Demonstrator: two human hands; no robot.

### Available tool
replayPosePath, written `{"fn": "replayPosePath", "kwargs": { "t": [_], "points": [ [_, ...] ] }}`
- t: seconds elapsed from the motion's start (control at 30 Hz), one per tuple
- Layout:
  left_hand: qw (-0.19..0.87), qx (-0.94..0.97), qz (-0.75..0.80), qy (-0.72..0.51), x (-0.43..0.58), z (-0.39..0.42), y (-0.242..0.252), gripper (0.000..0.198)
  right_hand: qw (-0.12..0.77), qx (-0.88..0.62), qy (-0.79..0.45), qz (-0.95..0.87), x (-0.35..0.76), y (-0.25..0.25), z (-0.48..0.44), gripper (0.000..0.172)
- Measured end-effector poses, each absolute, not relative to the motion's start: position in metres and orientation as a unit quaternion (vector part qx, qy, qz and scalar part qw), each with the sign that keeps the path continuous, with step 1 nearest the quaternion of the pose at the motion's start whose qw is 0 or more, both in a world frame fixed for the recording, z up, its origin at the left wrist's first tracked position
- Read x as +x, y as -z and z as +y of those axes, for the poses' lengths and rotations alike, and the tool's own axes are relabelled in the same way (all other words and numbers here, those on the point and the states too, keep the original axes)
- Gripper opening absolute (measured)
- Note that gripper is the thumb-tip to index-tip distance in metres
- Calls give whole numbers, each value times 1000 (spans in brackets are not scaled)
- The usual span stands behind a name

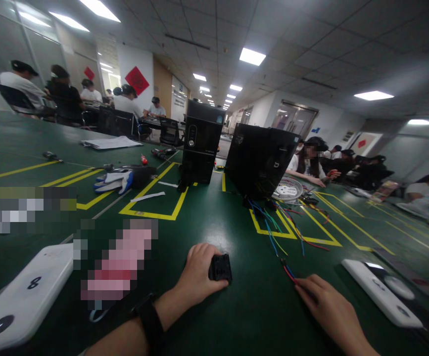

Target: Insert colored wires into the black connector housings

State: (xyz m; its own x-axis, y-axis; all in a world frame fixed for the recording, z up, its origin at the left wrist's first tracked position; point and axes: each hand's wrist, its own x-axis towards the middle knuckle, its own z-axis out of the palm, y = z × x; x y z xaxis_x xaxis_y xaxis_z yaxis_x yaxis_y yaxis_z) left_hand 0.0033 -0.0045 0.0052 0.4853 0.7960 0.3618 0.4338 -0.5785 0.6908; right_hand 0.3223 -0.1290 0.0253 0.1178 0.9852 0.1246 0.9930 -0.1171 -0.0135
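Observation:
My left hand (201,274) is closed around a small black plastic block (221,267) with slots or ridges on its face, held low over the green table. A dark band circles that wrist. To the right, my right hand (327,301) pinches a red and blue wire pair (289,272) between thumb and fingers. The pair's dark far end points away from me, toward the loose coloured wires (271,225) spread on the table. What else lies inside the right fingers is hidden. The two hands are apart.
Two black computer cases (201,143) stand upright ahead, a white basket (288,189) beside the right one. Work gloves (114,182) and paper strips (147,197) lie left. White devices (381,291) flank my hands. A pixelated pink item (125,257) lies left. A person (312,160) sits across.

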Motion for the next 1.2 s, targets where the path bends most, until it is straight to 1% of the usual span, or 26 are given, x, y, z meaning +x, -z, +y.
{"fn": "replayPosePath", "kwargs": {
  "t": [0.3, 0.43, 0.5, 0.6, 0.7, 0.77, 0.83, 0.93, 1.03, 1.13, 1.2],
  "points": [
    [273, 824, 362, -339, 2, -6, -5, 50, 66, -774, 19, -630, 366, -16, -145, 37],
    [276, 824, 363, -336, 2, -6, -5, 51, 82, -776, 32, -624, 376, -14, -147, 40],
    [276, 826, 361, -334, 3, -5, -4, 52, 93, -771, 63, -627, 377, -13, -146, 41],
    [270, 830, 357, -333, 4, -5, -2, 55, 117, -741, 147, -645, 366, -15, -137, 43],
    [267, 831, 356, -334, 3, -5, -1, 57, 154, -686, 192, -685, 336, -25, -123, 36],
    [270, 833, 355, -328, 3, -5, -2, 57, 173, -648, 170, -722, 305, -33, -114, 32],
    [267, 837, 352, -322, 3, -5, -2, 57, 182, -612, 117, -761, 271, -39, -106, 32],
    [250, 847, 344, -319, 4, -4, -1, 59, 161, -563, 13, -811, 225, -44, -94, 45],
    [243, 852, 336, -321, 4, -2, 1, 66, 148, -526, -60, -835, 199, -43, -83, 59],
    [245, 847, 338, -330, 4, -1, 4, 76, 142, -502, -106, -846, 195, -43, -74, 63],
    [246, 846, 338, -330, 3, -2, 3, 84, 141, -500, -122, -846, 199, -43, -72, 61]
  ]
}}
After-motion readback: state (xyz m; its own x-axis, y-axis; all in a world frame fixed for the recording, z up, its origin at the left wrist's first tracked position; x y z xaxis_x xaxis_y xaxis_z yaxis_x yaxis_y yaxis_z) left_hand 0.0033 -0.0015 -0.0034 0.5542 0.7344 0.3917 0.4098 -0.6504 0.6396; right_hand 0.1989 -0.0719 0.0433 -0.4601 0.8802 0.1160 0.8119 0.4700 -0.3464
